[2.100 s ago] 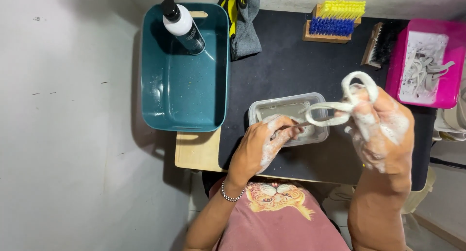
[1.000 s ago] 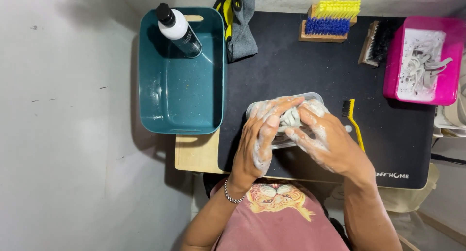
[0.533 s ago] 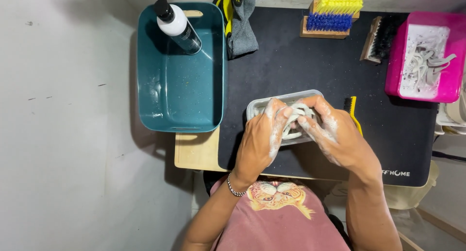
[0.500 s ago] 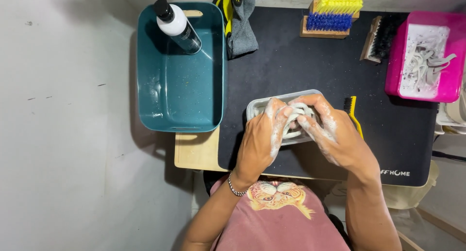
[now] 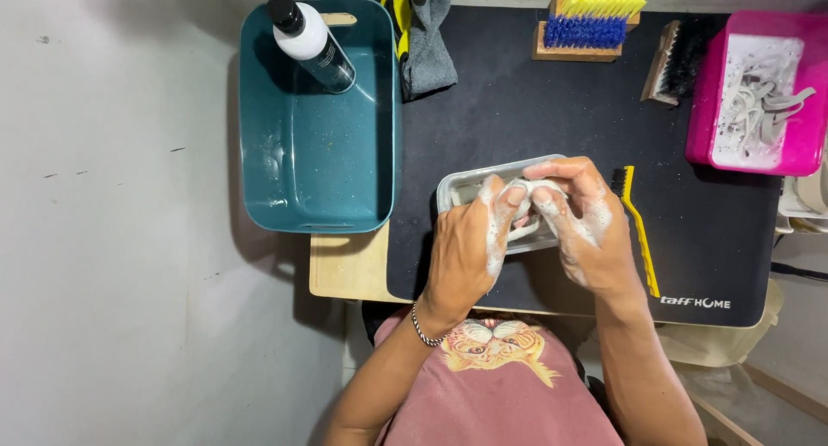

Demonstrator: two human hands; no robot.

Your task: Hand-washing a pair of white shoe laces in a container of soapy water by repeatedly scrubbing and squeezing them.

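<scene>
Change from earlier: two seconds ago the right hand held the white shoelace lifted high to the right of the tub; now both hands are down together over the clear tub, much as they were half a second ago, only bunched a little tighter.
Left hand: left hand (image 5: 470, 243) is soapy, fingers curled in against the white shoelace (image 5: 523, 206), thumb side pressed toward the other hand; a bead bracelet (image 5: 422, 325) circles the wrist.
Right hand: right hand (image 5: 580, 217) is foamy too, fingers folded over the top of the same lace, fingertips meeting the left hand's.
Shoelace: bunched between the two hands, directly above the clear plastic tub (image 5: 466, 187), which sits on the black mat (image 5: 517, 101) covering the surface.
Nearby right: a yellow-handled brush (image 5: 636, 230) lies on the mat just beside the right hand.
Far side: a teal basin (image 5: 315, 153) with a black-capped white bottle (image 5: 309, 42) leaning in it; a grey cloth (image 5: 429, 45); a yellow-and-blue scrub brush (image 5: 588, 19); a dark bristle brush (image 5: 677, 62); a pink tub (image 5: 703, 92) with more white laces in suds.
Hard to make out: most of the lace is buried under fingers and foam, so its length and how it is looped cannot be told; what the clear tub contains is hidden by the hands; the pink tub is cut off at the right edge.
</scene>
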